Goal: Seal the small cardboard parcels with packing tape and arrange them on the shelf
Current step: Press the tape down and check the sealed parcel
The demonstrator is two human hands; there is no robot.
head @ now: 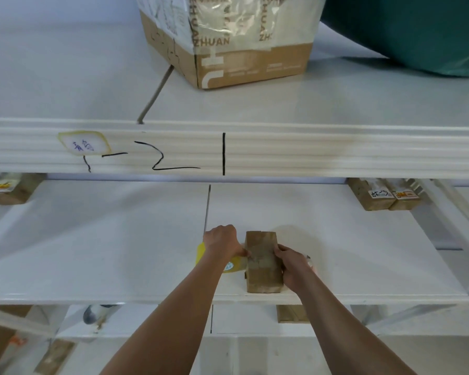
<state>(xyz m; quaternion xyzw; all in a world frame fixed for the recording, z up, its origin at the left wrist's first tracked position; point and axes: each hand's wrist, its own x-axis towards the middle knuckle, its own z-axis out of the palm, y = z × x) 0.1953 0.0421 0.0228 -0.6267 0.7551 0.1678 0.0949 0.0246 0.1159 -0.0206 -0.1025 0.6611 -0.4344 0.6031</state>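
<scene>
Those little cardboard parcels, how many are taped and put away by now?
Three small parcels already sit at the back of the shelf, apparently done. One parcel is in hand: the left hand pulls the tape roll across it while the right hand steadies it. It still needs placing.

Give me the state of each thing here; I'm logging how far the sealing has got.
Small parcel: lying on the middle shelf, tape across its top.
Tape roll: beside the parcel, under the left hand.
Left hand: grips the tape roll.
Right hand: holds the parcel's right side.
Large box: standing on the upper shelf, taped over.
</scene>
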